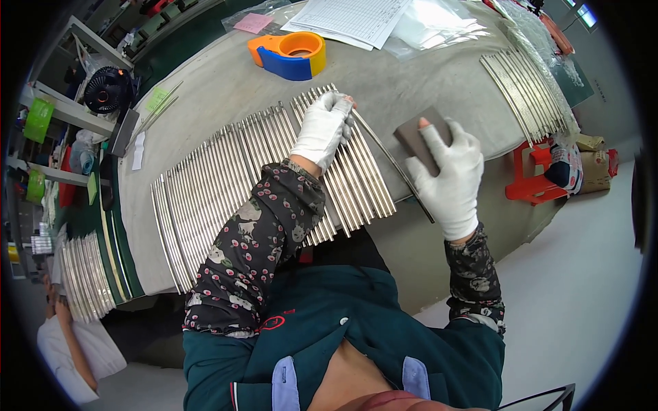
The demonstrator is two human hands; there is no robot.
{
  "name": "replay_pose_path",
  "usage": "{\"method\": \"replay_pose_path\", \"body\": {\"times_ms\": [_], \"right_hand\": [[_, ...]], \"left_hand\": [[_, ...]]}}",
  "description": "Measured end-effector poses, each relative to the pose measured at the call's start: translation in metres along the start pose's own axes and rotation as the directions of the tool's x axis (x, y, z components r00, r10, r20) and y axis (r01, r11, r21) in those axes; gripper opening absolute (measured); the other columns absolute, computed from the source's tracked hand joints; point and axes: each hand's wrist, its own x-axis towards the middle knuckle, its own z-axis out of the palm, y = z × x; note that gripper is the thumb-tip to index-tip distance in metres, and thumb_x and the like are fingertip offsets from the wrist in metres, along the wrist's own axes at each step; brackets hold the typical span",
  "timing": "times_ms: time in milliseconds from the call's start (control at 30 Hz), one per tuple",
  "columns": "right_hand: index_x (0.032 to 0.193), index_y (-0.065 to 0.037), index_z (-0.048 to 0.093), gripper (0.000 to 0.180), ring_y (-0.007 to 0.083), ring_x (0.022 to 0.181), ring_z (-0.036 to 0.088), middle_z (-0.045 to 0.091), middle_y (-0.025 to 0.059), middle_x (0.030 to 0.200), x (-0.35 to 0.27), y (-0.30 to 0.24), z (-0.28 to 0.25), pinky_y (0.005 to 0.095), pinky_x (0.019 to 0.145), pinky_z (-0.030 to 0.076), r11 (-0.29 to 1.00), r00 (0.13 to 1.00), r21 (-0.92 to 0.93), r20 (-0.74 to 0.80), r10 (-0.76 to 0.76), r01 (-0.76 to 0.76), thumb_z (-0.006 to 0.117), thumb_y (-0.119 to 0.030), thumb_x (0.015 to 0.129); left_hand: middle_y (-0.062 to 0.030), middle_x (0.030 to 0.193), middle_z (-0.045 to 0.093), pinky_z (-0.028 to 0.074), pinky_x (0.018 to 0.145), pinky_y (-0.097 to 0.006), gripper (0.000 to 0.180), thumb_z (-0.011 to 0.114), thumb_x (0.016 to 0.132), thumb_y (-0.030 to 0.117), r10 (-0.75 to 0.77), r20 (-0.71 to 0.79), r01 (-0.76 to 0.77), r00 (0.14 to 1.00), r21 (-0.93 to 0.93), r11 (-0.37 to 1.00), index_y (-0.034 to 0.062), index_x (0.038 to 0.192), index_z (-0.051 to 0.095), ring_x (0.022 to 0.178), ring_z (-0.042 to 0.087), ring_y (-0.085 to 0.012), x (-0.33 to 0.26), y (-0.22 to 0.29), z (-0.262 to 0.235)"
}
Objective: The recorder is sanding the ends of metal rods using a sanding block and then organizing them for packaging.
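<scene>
A long row of thin shiny metal rods [226, 171] lies side by side on the grey cloth-covered table [226, 89]. My left hand [323, 127], in a white glove, grips the far end of one rod [391, 161] that slants away from the row. My right hand [449, 175], also gloved, holds a dark brown sanding pad [415, 137] pressed against that rod near its middle. The rod's near end pokes out past the table edge by my right wrist.
An orange and blue tape dispenser [291, 53], paper sheets [356, 19] and clear bags [439, 24] lie at the far side. A second batch of rods [524, 92] lies at right, a third [86, 274] at left. A red stool [534, 171] stands right; a person's arm [72, 342] shows lower left.
</scene>
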Motion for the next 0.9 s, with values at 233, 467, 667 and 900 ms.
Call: {"method": "replay_pose_path", "body": {"times_ms": [233, 467, 667, 900], "right_hand": [[0.114, -0.017, 0.064, 0.049, 0.0348, 0.105, 0.053, 0.053, 0.0200, 0.119, -0.008, 0.013, 0.006, 0.0440, 0.085, 0.044, 0.966, 0.966, -0.068, 0.046, 0.254, -0.251, 0.075, -0.029, 0.067], [0.119, -0.017, 0.064, 0.053, 0.0377, 0.116, 0.046, 0.046, 0.0204, 0.131, 0.011, 0.042, 0.025, 0.0496, 0.095, 0.040, 0.977, 0.990, -0.157, -0.044, 0.137, -0.143, 0.075, -0.035, 0.070], [0.118, -0.014, 0.064, 0.049, 0.0353, 0.110, 0.048, 0.052, 0.0163, 0.121, 0.006, -0.007, 0.000, 0.0482, 0.092, 0.037, 0.952, 0.989, -0.269, 0.047, -0.137, 0.144, 0.072, -0.034, 0.074], [0.111, -0.004, 0.061, 0.034, 0.0269, 0.076, 0.056, 0.057, 0.0102, 0.078, -0.007, -0.012, 0.033, 0.0386, 0.064, 0.045, 0.973, 0.951, -0.146, 0.280, -0.131, 0.177, 0.064, -0.016, 0.080]], "left_hand": [[0.0037, 0.069, 0.049, 0.038, 0.044, -0.016, 0.019, 0.051, 0.098, 0.023, -0.008, -0.021, 0.008, 1.000, 0.000, 1.000, 0.0056, 0.093, 0.056, 0.052, 0.045, -0.0021, -0.001, 0.000, -0.002], [0.0018, 0.065, 0.051, 0.037, 0.042, -0.017, 0.021, 0.055, 0.096, 0.025, -0.034, 0.017, 0.033, 0.999, 0.007, 0.999, 0.0047, 0.090, 0.056, 0.047, 0.046, -0.0037, 0.007, 0.009, -0.002], [0.0017, 0.073, 0.059, 0.038, 0.043, -0.016, 0.021, 0.053, 0.096, 0.024, -0.089, -0.020, 0.091, 0.996, 0.138, 0.986, 0.0042, 0.101, 0.057, 0.051, 0.047, -0.0020, 0.025, 0.037, -0.038], [-0.0114, 0.111, 0.062, 0.050, 0.074, -0.024, 0.043, 0.052, 0.096, 0.020, 0.275, -0.017, -0.210, 0.961, 0.600, 0.772, -0.0063, 0.130, 0.044, 0.084, 0.059, -0.0112, -0.019, 0.048, -0.068]]}}
